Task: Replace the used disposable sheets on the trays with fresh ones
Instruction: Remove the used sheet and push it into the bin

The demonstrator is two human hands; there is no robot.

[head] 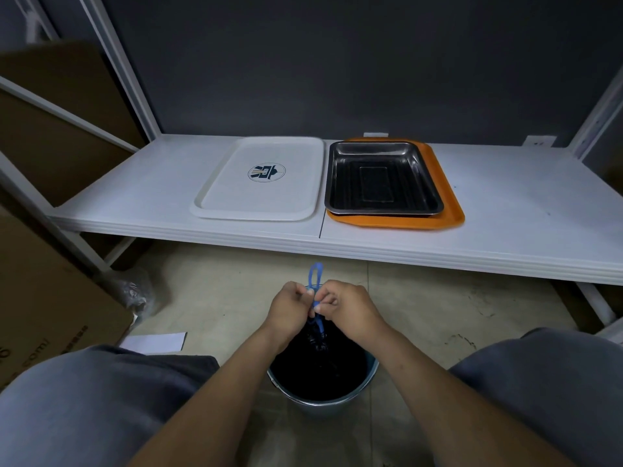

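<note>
Three trays lie on the low white shelf (pixel 161 183): a white tray (pixel 236 193) with a round logo, and to its right a metal tray (pixel 381 176) stacked on an orange tray (pixel 448 214). No sheet shows on any of them. Below the shelf, over a blue bin (pixel 323 402) lined with a black bag (pixel 320 365), my left hand (pixel 290 311) and my right hand (pixel 350 308) both pinch the bag's blue drawstring (pixel 316 274), whose loop sticks up between them. The bag's neck is gathered under my fingers.
Brown cardboard boxes (pixel 50 298) stand at the left beside the shelf's white posts. A white paper (pixel 155 342) and a crumpled clear plastic piece (pixel 135 291) lie on the floor at the left. My knees frame the bin on both sides.
</note>
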